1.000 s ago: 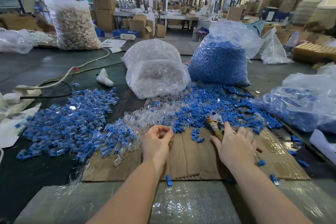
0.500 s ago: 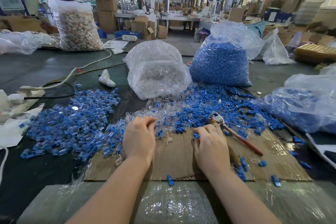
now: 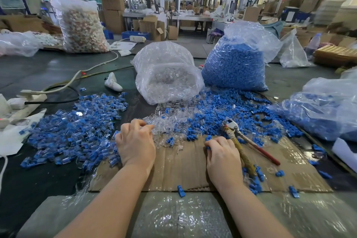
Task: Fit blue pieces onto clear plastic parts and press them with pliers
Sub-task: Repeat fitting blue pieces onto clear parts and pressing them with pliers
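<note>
Left hand (image 3: 135,142) is palm-down at the edge of the loose clear plastic parts (image 3: 166,120), fingers (image 3: 144,124) curled into the pile, though I can't tell if it's actually got one. Right hand (image 3: 224,153) sits on the cardboard sheet (image 3: 179,164) on the counter (image 3: 48,71), fingertips bent onto a blue piece (image 3: 208,138) at the near edge of the scattered blue ones, whether it's pinched is hard to say. The pliers (image 3: 243,142) lie just right of that hand with handles apart, finished pieces (image 3: 77,127) are heaped off to the left, and the bags of clear parts (image 3: 168,79) and blue pieces (image 3: 234,67) stand behind.
</note>
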Motion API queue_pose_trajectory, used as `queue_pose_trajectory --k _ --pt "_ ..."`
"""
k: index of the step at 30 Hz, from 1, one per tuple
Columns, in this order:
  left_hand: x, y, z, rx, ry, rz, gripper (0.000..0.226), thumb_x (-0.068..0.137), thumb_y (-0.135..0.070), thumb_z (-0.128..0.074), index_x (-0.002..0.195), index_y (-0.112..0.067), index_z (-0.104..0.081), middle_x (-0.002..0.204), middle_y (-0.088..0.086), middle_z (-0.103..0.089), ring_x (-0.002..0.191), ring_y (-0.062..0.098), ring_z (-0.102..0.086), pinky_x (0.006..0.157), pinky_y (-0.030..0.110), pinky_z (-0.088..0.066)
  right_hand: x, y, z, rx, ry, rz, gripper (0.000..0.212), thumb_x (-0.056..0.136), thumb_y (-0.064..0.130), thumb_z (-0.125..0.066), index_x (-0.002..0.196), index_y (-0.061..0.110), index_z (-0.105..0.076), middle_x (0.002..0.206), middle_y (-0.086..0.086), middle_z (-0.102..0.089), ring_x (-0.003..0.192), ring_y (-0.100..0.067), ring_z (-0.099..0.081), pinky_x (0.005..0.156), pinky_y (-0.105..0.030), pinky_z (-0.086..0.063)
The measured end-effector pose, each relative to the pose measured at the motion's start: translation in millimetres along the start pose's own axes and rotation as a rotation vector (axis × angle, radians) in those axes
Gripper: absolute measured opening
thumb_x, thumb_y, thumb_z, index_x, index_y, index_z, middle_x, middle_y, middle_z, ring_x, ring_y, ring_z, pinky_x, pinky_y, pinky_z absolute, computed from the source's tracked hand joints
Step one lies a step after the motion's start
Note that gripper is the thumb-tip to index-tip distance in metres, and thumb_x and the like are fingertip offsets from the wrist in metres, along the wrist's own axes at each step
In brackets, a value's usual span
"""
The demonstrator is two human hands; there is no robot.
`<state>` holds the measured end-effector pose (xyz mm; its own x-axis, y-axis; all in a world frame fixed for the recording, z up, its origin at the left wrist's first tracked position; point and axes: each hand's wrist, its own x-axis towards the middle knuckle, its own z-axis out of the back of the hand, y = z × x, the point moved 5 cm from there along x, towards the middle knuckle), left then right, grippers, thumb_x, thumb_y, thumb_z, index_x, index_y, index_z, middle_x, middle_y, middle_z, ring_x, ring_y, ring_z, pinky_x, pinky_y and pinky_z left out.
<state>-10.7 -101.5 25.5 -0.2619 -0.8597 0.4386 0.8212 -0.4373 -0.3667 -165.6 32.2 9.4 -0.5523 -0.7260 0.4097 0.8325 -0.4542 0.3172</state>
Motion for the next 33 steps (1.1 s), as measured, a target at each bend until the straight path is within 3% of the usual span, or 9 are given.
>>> queue_pose_trajectory --k 4,6,10,16,20,25,29,33 --pt "-9 -26 -5 -0.235 0.021 -0.180 0.022 0.088 -0.018 -0.060 0.108 -0.017 -0.068 0.094 -0.004 -0.057 0.093 0.010 -0.037 0.083 0.019 -0.027 0 0 -1 -0.032 0.024 0.003 0.021 0.088 0.005 -0.051 0.102 0.011 -0.065 0.106 -0.005 -0.060 0.099 -0.026 -0.051 0.087 -0.036 -0.042" --pt "-13 -36 -9 -0.261 0.069 -0.252 0.021 0.090 -0.014 -0.057 0.108 -0.017 -0.068 0.091 -0.006 -0.056 0.092 0.009 -0.038 0.085 0.021 -0.031 -1 0 -1 -0.034 0.019 0.000 0.021 0.086 0.003 -0.053 0.100 0.010 -0.066 0.106 -0.006 -0.060 0.099 -0.026 -0.052 0.086 -0.037 -0.043" --pt "-19 -44 -21 -0.207 0.197 -0.311 0.028 0.093 -0.016 -0.051 0.117 -0.026 -0.063 0.101 -0.011 -0.056 0.098 0.007 -0.036 0.093 0.026 -0.033 -2 1 1 -0.020 0.002 0.001 0.020 0.080 -0.002 -0.058 0.093 0.008 -0.068 0.100 -0.009 -0.063 0.093 -0.029 -0.055 0.080 -0.040 -0.047" --pt "-24 -50 -27 -0.198 0.228 -0.353 0.026 0.091 -0.031 -0.055 0.116 -0.031 -0.063 0.106 -0.015 -0.057 0.094 0.004 -0.033 0.089 0.021 -0.030 0 2 1 -0.026 -0.005 0.008 0.017 0.081 0.000 -0.058 0.093 0.008 -0.067 0.100 -0.008 -0.062 0.094 -0.029 -0.054 0.081 -0.040 -0.044" --pt "-28 -55 -31 -0.272 0.207 -0.363 0.029 0.090 -0.031 -0.056 0.119 -0.028 -0.061 0.103 -0.012 -0.055 0.098 0.006 -0.038 0.092 0.020 -0.033 9 0 1 -0.045 -0.006 0.011 0.024 0.089 0.007 -0.051 0.109 0.013 -0.063 0.114 -0.005 -0.059 0.108 -0.026 -0.050 0.092 -0.038 -0.039" --pt "-36 -65 -31 -0.382 0.219 -0.441 0.030 0.089 -0.029 -0.059 0.118 -0.024 -0.064 0.098 -0.012 -0.053 0.093 0.004 -0.039 0.085 0.011 -0.029 23 0 -10 -0.183 0.140 0.000 0.040 0.098 0.020 -0.037 0.138 0.025 -0.036 0.134 0.001 -0.045 0.124 -0.023 -0.036 0.099 -0.036 -0.030" --pt "-38 -66 -29 -0.428 0.223 -0.455 0.023 0.085 -0.025 -0.065 0.107 -0.019 -0.069 0.096 -0.010 -0.054 0.094 0.006 -0.043 0.086 0.012 -0.031 28 -1 -13 -0.228 0.192 -0.007 0.027 0.099 0.022 -0.036 0.121 0.027 -0.051 0.122 0.001 -0.052 0.119 -0.022 -0.040 0.098 -0.038 -0.030" --pt "-40 -68 -24 -0.452 0.217 -0.483 0.017 0.083 -0.019 -0.067 0.100 -0.014 -0.071 0.092 -0.008 -0.054 0.088 0.005 -0.044 0.083 0.012 -0.035 31 2 -12 -0.196 0.171 0.023 0.027 0.098 0.018 -0.037 0.114 0.026 -0.057 0.116 0.003 -0.054 0.114 -0.020 -0.043 0.096 -0.035 -0.032"
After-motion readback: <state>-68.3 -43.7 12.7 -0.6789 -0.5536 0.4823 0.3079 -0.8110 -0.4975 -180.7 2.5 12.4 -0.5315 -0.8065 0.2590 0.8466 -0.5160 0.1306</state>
